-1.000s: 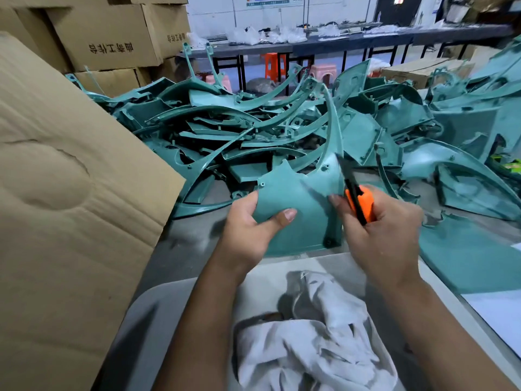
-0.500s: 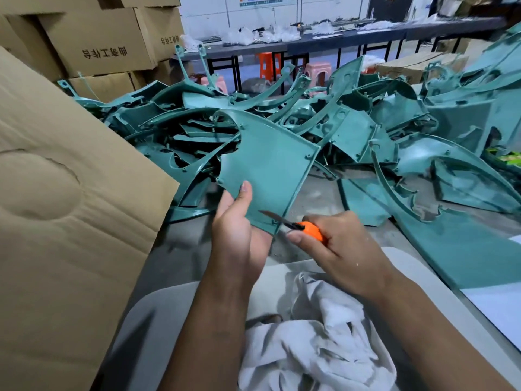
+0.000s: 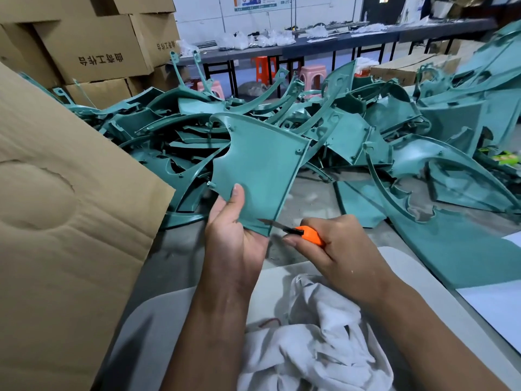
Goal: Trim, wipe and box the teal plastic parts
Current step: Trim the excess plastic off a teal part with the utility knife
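The teal part is still gripped at its lower corner by the left hand, above the counter. The orange knife, clasped in the right hand, is kept at the same lower edge as half a second ago.

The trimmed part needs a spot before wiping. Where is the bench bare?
Bare grey bench top shows between the heap of teal plastic parts, the held teal panel and the flat teal sheet. Behind, it is crowded.

A cardboard flap walls off the left; the heap of teal parts blocks ahead; bare counter lies between.
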Motion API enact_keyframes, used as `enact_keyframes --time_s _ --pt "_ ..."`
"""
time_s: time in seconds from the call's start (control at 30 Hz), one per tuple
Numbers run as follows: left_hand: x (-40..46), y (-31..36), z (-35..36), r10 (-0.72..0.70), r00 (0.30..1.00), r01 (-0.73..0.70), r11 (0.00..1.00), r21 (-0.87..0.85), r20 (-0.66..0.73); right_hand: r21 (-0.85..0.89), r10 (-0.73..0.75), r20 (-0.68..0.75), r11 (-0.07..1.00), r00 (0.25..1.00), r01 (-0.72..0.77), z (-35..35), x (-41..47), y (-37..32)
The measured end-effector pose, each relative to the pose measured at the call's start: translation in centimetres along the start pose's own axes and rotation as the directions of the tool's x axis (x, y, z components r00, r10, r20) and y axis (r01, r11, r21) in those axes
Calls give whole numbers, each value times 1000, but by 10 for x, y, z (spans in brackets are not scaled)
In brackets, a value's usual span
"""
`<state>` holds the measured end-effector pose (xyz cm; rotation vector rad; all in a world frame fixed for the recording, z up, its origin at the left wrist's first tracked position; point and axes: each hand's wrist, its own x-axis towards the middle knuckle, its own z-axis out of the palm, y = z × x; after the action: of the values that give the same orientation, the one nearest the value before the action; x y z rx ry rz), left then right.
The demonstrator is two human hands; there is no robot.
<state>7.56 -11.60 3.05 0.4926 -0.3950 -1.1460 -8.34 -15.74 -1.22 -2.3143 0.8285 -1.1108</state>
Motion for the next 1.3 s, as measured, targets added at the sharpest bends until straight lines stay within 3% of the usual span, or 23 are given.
enact_keyframes --time_s 0.1,0.2,0.27,0.33,0.43,0.77,0.93,1.17,1.3 --pt "-5 4 1 -19 1000 18 998 -57 -14 43 71 -208 997 976 -64 -8 6 6" --pt "-9 7 6 -25 1000 26 995 -91 13 6 153 -436 986 887 -167 -23 11 20" --pt "-9 7 10 -22 999 25 996 -90 28 -13 150 -512 983 846 -181 -28 9 25" --pt "-9 6 11 -20 999 22 996 -91 24 -52 18 -483 997 876 -49 -28 6 20" --pt "-8 6 10 -25 1000 24 995 -96 -14 -73 -157 -303 987 940 142 -16 5 5" --pt "-5 1 4 -80 988 83 996 19 -131 -50 -207 -89 978 974 203 5 7 -7" --pt "-7 2 8 -80 987 87 995 43 -138 -78 -194 -99 979 976 187 6 6 -4" --pt "-6 6 8 -92 993 96 994 55 -72 -190 -232 -254 964 939 187 3 7 -1" --pt "-7 9 10 -66 997 68 997 41 -31 -161 -214 -310 972 926 171 4 9 0"
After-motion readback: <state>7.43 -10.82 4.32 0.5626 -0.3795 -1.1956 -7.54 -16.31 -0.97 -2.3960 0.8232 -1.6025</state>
